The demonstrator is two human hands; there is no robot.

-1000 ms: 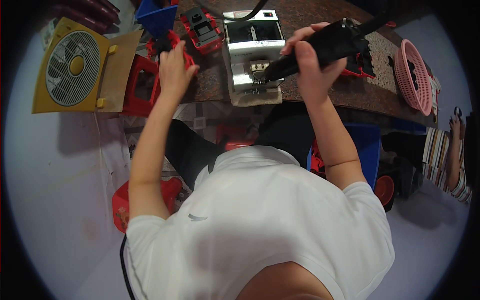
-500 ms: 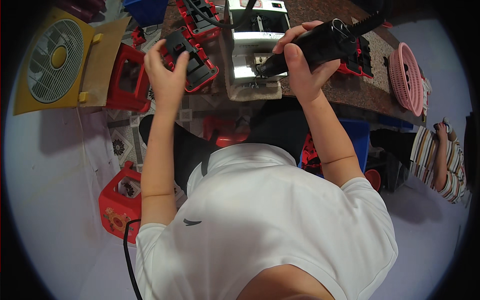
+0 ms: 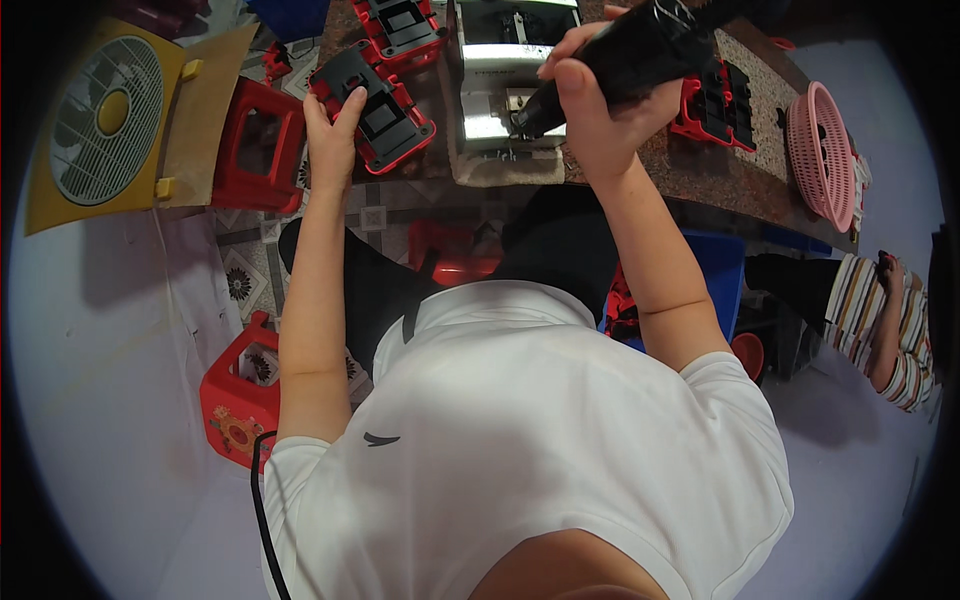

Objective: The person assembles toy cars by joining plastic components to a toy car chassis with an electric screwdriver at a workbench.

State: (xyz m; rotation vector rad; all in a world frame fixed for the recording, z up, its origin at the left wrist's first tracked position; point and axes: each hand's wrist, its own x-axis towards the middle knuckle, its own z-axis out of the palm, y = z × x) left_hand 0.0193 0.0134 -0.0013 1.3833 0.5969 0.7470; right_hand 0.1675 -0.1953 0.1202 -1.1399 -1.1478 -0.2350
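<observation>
A: Entry one, left hand?
B: Left hand point(image 3: 333, 140), upper left of centre: thumb on the black face of a red-and-black casing point(image 3: 383, 120), other fingers at its left edge; casing gripped, tilted.
A: Entry two, right hand?
B: Right hand point(image 3: 612, 125), upper right of centre: fingers wrapped round a black handheld tool point(image 3: 625, 65), tip pointing down-left at the front of a silver machine point(image 3: 490, 75). Tip contact: cannot tell.
A: Further casings?
B: Two. Second casing point(image 3: 400, 25), top of frame, just above the first. Third casing point(image 3: 722, 105), upper right, on the speckled surface point(image 3: 735, 195).
A: Surroundings?
B: Pink basket point(image 3: 840, 180), upper right, dark pieces point(image 3: 823, 150) inside. Yellow fan point(image 3: 110, 115), upper left; tan board point(image 3: 205, 120) beside it, then a red stool point(image 3: 250, 190). Second stool point(image 3: 240, 405), lower left.
</observation>
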